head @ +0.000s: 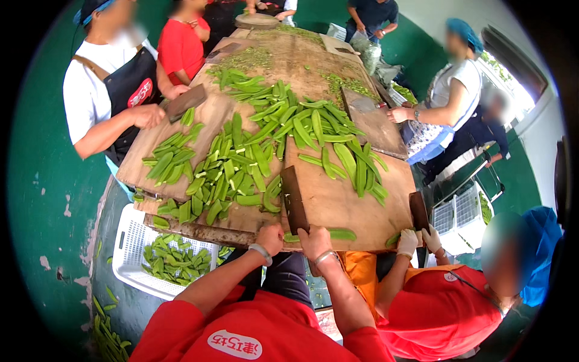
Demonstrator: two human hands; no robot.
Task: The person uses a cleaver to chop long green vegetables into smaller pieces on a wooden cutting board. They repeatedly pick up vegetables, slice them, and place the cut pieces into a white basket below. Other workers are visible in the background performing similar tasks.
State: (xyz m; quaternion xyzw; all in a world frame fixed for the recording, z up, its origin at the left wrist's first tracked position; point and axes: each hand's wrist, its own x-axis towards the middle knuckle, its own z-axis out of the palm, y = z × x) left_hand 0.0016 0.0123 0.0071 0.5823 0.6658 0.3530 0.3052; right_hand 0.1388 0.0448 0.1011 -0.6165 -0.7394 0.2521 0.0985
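My right hand (315, 244) grips the handle of a cleaver (295, 199), whose broad dark blade stands over a cutting board (362, 217) at the table's near edge. Beneath the blade lies a long green sword bean (342, 234), showing on both sides of it. My left hand (270, 239) is closed around the left end of that bean, its fingertips partly hidden. Cut bean pieces (221, 176) spread over the boards ahead and to the left. Whole sword beans (316, 122) are heaped farther up the table.
A white plastic basket (124, 253) holding cut beans stands below the table's left edge. At my right, a gloved co-worker (434, 303) holds another cleaver (420, 210). Across to the left a person (113, 90) works with a cleaver (186, 103). White crates (457, 217) stand at right.
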